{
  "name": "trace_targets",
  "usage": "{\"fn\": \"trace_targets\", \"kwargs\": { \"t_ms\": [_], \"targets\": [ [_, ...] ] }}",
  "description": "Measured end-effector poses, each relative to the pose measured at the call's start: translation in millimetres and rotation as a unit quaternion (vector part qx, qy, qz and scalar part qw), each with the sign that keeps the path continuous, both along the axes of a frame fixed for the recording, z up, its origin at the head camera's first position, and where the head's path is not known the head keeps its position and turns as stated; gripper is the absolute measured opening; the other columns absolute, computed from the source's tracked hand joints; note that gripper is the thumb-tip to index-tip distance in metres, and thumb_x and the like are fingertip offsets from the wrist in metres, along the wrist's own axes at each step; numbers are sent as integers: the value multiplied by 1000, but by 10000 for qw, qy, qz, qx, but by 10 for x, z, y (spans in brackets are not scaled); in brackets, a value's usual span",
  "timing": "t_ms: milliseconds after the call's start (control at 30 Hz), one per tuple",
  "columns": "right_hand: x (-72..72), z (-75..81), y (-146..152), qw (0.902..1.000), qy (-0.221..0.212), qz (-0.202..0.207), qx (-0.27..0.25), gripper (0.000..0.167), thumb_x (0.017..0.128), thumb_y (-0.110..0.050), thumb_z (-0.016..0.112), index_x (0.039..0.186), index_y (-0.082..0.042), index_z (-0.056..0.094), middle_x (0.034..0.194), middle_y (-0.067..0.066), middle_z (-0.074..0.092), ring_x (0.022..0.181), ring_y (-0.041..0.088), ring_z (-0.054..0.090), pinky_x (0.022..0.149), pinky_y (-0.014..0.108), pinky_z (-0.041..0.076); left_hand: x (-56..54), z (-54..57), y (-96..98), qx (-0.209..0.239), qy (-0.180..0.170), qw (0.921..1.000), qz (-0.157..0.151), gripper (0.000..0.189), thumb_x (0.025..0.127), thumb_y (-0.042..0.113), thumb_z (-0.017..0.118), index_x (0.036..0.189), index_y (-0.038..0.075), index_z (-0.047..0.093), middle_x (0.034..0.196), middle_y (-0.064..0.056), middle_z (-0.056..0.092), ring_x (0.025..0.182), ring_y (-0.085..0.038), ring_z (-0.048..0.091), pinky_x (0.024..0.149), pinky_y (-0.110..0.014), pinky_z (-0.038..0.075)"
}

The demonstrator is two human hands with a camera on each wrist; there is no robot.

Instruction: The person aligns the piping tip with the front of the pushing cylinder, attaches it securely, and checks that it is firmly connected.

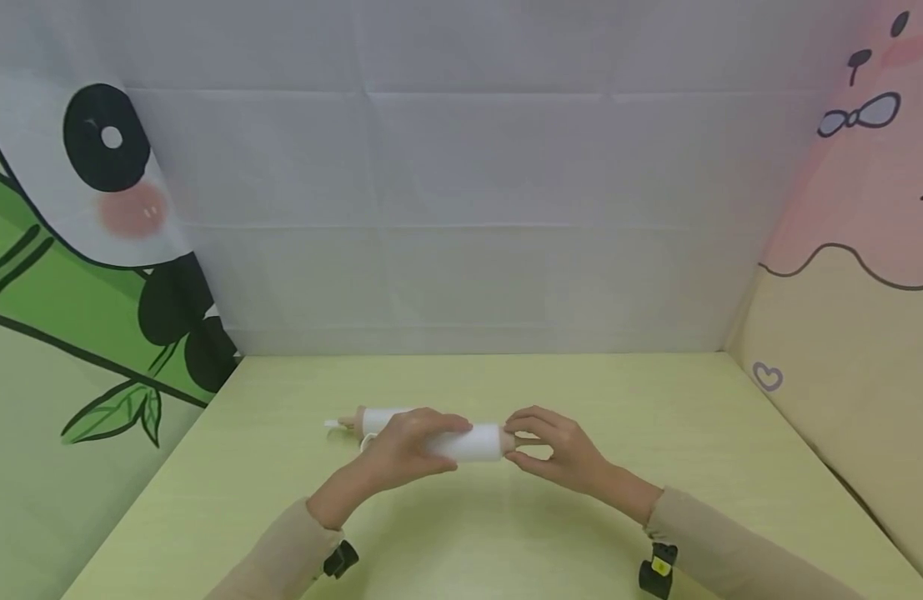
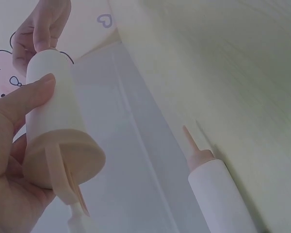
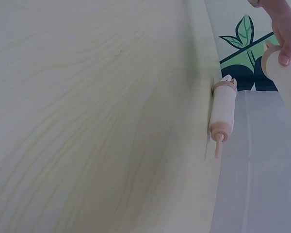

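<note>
My left hand (image 1: 404,450) grips a white cylindrical bottle (image 1: 464,443) round its body and holds it sideways above the table. Thumb and fingers of my right hand (image 1: 562,450) pinch the beige collar at its right end, around a thin spout (image 1: 531,442). The opposite end carries a wide beige cap (image 2: 63,158) with a strap-like piece and a pale tip, seen close in the left wrist view. Behind the left hand lies a second, similar white bottle (image 3: 223,107), with its thin beige spout (image 3: 218,147) showing in the right wrist view.
The pale yellow wood-grain table (image 1: 461,542) runs back to a grey-white cloth wall (image 1: 461,217). On the left stands a panel with a cartoon panda (image 1: 142,208), and on the right a pink and cream panel (image 1: 851,333).
</note>
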State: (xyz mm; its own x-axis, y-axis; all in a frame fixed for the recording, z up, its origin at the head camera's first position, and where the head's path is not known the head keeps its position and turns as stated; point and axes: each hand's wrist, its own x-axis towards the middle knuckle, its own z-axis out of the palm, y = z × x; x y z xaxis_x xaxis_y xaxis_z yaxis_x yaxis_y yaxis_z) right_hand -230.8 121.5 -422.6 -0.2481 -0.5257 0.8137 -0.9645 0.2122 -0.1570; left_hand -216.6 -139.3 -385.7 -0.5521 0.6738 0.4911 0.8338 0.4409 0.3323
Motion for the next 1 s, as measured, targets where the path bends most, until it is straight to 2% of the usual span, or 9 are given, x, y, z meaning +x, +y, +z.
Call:
{"fn": "trace_targets", "kwargs": {
  "t_ms": [133,300,467,600,733,833,1000],
  "targets": [
    [17,2,-27,9997,-44,205,-130,24,82,-12,68,101,0,60,99,12,59,86,20,62,72,18,50,-7,3,-9,-24,47,10000,59,47,67,14,80,110,11,63,102,-6,66,86,-20,61,70,-30,50],
    [37,4,-33,9997,16,218,-137,26,81,-10,67,104,1,59,104,18,57,89,23,61,75,20,50,-14,10,-28,16,-154,9999,73,45,69,14,79,111,12,63,102,-6,66,85,-20,60,69,-28,50],
    [41,-2,-23,9999,72,111,-29,22,85,-11,61,103,0,60,103,15,57,89,21,61,76,19,49,-3,15,-44,58,-255,9996,76,45,69,14,79,110,11,63,102,-6,66,85,-20,60,69,-28,49],
    [38,4,-25,9998,106,182,-55,22,86,-11,61,103,2,61,100,13,58,85,19,62,74,18,50,7,22,-52,74,-196,9998,72,45,68,14,79,110,11,64,102,-6,66,85,-20,60,70,-29,50],
    [127,115,-55,9993,-118,338,-53,29,73,5,71,100,8,60,95,17,59,81,24,63,70,21,51,22,21,-55,22,-140,9999,85,45,67,14,80,109,11,64,100,-6,66,84,-19,61,70,-29,50],
    [240,244,-83,9984,-431,361,-22,42,61,17,72,99,11,57,92,19,60,79,28,63,66,26,53,33,14,-63,-9,-73,9999,83,45,66,15,80,108,11,64,99,-5,66,83,-18,60,70,-28,50],
    [342,333,-109,9970,-682,358,-44,42,59,19,72,97,11,55,93,20,59,80,30,62,64,30,54,46,7,-84,74,105,9999,-15,46,65,15,81,108,10,64,99,-5,66,82,-17,60,69,-28,49]
  ]
}}
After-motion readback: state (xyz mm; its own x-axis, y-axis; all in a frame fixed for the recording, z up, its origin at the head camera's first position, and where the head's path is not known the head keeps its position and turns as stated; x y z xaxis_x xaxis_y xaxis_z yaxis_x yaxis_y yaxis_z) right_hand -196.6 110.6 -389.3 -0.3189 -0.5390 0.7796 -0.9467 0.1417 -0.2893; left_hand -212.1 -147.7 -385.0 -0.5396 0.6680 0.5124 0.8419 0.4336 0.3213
